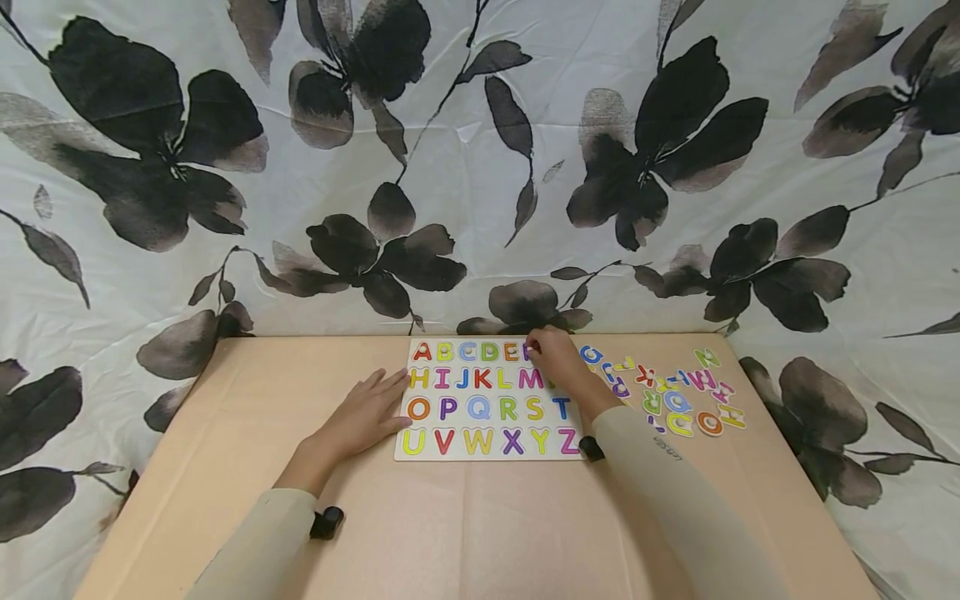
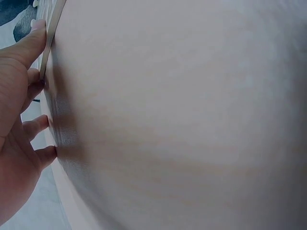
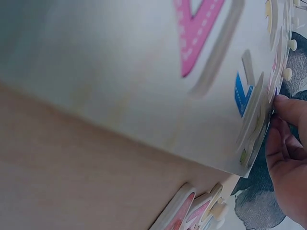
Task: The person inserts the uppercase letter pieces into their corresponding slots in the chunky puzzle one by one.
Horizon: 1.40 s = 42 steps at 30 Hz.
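A white alphabet puzzle board (image 1: pixel 427 450) with rows of coloured letters lies at the far edge of the table. My left hand (image 1: pixel 367 408) rests at the board's left side, fingers spread and thumb on its edge; in the left wrist view the thumb (image 2: pixel 33 43) presses on that edge. Over the end of the top row, my right hand (image 1: pixel 553 358) pinches a purple letter piece (image 1: pixel 527 350), partly hidden by the fingers. In the right wrist view, thumb and finger (image 3: pixel 276 143) meet near the board's corner. Knobs (image 3: pixel 287 73) stand up along the top row.
Loose letter pieces lie in a pile right of the board, among them an orange O (image 1: pixel 709 424), a blue Q (image 1: pixel 677 401) and a blue G (image 1: pixel 591 355). Behind the tan table (image 1: pixel 525 533) hangs a white cloth (image 1: pixel 480 283) with dark flowers.
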Motion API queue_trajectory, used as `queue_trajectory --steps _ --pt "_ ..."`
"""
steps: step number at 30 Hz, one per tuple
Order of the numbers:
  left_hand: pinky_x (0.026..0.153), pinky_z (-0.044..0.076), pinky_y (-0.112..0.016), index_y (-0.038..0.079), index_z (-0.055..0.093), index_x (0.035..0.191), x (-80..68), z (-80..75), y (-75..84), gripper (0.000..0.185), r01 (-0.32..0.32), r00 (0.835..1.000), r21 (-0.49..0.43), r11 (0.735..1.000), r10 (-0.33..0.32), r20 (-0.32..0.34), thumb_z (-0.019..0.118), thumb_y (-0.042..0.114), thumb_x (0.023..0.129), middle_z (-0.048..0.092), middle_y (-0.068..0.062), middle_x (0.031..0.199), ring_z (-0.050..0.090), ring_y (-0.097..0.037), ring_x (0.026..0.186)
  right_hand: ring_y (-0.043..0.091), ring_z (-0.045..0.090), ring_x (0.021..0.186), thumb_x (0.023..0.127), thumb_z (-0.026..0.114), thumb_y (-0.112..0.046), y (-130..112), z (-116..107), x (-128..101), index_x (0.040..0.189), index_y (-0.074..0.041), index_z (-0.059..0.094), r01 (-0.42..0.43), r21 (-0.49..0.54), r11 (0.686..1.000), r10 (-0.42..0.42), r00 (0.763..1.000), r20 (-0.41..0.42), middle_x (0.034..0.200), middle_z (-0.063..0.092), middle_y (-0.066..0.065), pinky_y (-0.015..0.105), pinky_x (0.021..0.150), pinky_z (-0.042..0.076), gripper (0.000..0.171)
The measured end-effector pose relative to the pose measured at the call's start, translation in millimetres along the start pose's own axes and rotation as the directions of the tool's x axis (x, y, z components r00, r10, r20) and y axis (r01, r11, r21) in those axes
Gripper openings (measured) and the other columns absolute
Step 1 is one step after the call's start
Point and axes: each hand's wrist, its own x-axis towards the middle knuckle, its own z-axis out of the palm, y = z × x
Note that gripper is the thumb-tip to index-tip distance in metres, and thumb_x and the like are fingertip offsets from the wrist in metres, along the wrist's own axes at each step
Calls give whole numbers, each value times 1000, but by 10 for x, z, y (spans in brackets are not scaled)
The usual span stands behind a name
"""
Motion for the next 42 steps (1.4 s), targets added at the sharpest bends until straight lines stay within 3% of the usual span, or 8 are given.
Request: queue_trajectory --steps 11,18,23,29,35,42 --pt "122 24 -69 8 38 160 -3 -21 20 79 8 1000 -2 1000 -8 10 69 44 97 34 -10 168 23 -47 155 23 58 94 101 68 -19 41 -87 -63 122 -9 70 23 42 999 -24 1000 11 105 60 8 34 83 55 23" --pt "123 22 -69 6 39 159 16 -35 39 78 4 1000 -9 1000 -4 4 69 44 97 35 -11 168 24 -48 155 26 61 96 101 68 -15 309 -331 -144 121 -5 69 82 15 997 -81 996 -30 109 63 12 41 86 57 23" --pt "122 23 -69 7 38 159 22 -31 34 79 9 1000 -2 1000 -9 4 70 43 97 35 -11 168 24 -48 155 28 61 100 102 65 -14 585 -478 -165 121 -4 70 61 7 998 -61 997 -47 112 64 13 43 89 57 22" --pt "122 23 -69 7 38 159 24 -28 27 79 15 1000 -7 1000 -15 6 70 44 97 34 -11 168 23 -48 155 33 63 105 102 64 -10 826 -571 -186 125 -2 69 24 -17 1000 -24 1000 -5 114 63 17 49 94 57 25" --pt "123 21 -68 7 38 160 23 -42 28 79 19 1000 -7 1000 -19 10 69 44 97 34 -10 168 23 -47 156 33 63 102 101 66 -10 938 -568 -179 123 0 70 20 -76 997 -19 1000 7 110 63 18 48 93 57 24" --pt "123 21 -68 7 37 160 42 -22 19 80 21 999 0 1000 -21 24 68 46 97 33 -10 169 22 -47 156 29 60 97 101 65 -9 959 -531 -177 123 1 68 -35 -76 996 38 999 36 109 64 17 46 94 57 24"
